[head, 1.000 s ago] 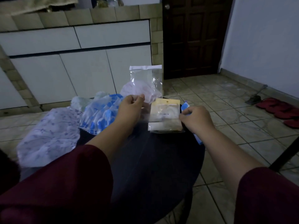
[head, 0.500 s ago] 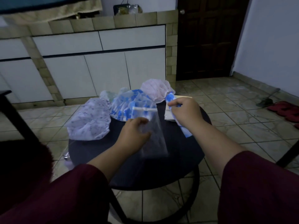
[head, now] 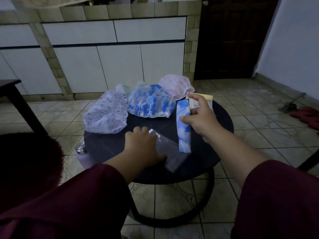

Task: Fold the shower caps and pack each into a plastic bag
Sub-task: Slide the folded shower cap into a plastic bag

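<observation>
Down onto the round black table (head: 222,118) went the clear plastic bag (head: 170,155), which half a second before the left hand (head: 144,148) had held up off the surface; it lay flat, its white-strip mouth toward the far side. The bag was thus set ready, probably for loading. That left hand rested on the bag's near-left part, fingers loosely bent over it, though whether it pinched the film could not be told. The right hand (head: 201,118) gripped the folded blue-flowered cap (head: 184,125), a long narrow strip, thumb across its front, its lower end just beside the bag. Three unfolded caps, lilac (head: 107,114), blue (head: 151,104) and pink (head: 176,85), lay at the table's far edge.
</observation>
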